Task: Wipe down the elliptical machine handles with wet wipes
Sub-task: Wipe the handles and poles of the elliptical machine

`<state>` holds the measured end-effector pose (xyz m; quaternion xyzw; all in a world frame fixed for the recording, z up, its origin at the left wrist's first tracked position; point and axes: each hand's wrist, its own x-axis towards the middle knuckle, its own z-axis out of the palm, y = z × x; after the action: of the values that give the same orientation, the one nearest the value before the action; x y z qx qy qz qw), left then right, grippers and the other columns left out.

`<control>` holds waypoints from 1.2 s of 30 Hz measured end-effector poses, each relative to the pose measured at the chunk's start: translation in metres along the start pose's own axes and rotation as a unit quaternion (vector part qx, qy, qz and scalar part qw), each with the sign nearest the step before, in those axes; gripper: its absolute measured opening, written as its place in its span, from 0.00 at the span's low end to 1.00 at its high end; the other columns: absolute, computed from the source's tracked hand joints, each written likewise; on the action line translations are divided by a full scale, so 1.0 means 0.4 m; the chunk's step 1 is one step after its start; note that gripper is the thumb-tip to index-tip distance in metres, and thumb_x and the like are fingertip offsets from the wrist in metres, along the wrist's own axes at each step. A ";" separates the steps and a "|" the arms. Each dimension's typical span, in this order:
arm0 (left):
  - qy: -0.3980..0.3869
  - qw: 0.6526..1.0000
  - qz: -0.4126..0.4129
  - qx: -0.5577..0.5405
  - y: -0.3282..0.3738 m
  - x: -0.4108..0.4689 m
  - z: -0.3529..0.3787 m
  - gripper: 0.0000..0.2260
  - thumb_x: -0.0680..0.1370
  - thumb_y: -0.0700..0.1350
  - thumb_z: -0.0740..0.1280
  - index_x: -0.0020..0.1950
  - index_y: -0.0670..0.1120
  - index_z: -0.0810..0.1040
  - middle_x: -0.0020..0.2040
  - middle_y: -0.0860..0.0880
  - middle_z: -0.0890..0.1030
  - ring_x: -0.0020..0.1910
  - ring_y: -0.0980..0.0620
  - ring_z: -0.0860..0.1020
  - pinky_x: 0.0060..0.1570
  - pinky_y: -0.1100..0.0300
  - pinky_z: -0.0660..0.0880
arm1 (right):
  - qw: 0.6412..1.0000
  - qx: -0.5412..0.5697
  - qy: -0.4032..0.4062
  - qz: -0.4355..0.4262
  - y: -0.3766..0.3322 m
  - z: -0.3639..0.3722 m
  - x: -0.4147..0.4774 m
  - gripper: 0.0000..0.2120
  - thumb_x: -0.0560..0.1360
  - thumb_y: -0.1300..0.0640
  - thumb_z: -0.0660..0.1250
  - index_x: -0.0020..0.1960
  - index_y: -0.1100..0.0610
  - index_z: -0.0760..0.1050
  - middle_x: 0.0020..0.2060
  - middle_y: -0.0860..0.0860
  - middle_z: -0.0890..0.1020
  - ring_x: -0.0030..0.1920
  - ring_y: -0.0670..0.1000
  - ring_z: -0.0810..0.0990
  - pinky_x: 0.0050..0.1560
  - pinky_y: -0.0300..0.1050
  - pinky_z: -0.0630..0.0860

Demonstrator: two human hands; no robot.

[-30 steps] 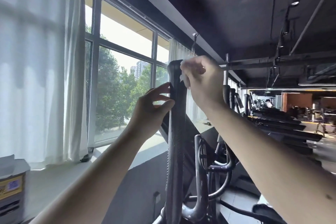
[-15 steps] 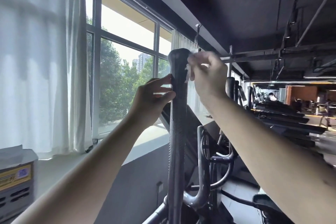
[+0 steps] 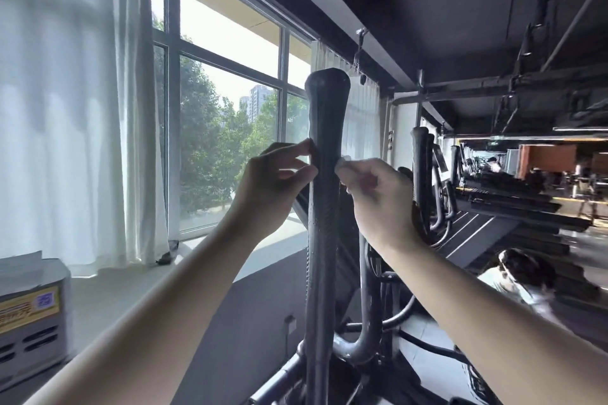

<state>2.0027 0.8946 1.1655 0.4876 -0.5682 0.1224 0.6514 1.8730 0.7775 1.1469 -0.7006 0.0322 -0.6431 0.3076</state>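
Observation:
A tall black rubber handle (image 3: pixel 325 115) of the elliptical machine stands upright in the middle of the view, its flared top bare. My left hand (image 3: pixel 273 181) pinches the handle's left edge between thumb and fingers at mid height. My right hand (image 3: pixel 375 187) grips a small white wet wipe (image 3: pixel 342 164) and presses it against the handle's right side, level with the left hand. Most of the wipe is hidden inside the fist.
A window sill (image 3: pixel 108 293) runs along the left under white curtains (image 3: pixel 75 108), with a grey box (image 3: pixel 29 316) on it. A curved grey frame tube (image 3: pixel 365 332) sits behind the handle. More machines' handles (image 3: pixel 419 158) line up to the right.
My right hand with the wipe has slid down the handle from its top to mid height. My left hand stays at the handle's left edge, and the view has tilted upward.

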 end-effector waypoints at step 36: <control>-0.034 0.997 -0.057 -0.028 -0.057 -0.032 -0.018 0.19 0.76 0.31 0.65 0.61 0.47 0.84 0.52 0.51 0.87 0.50 0.56 0.86 0.47 0.53 0.83 | 0.898 -0.291 -0.125 -0.305 0.026 0.024 -0.126 0.04 0.77 0.56 0.75 0.44 0.56 0.84 0.37 0.48 0.80 0.40 0.49 0.75 0.42 0.49 0.75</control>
<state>2.0192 0.8941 1.1440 0.5044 -0.5643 0.0524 0.6515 1.8768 0.7949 1.0978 -0.8090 -0.0365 -0.5743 -0.1195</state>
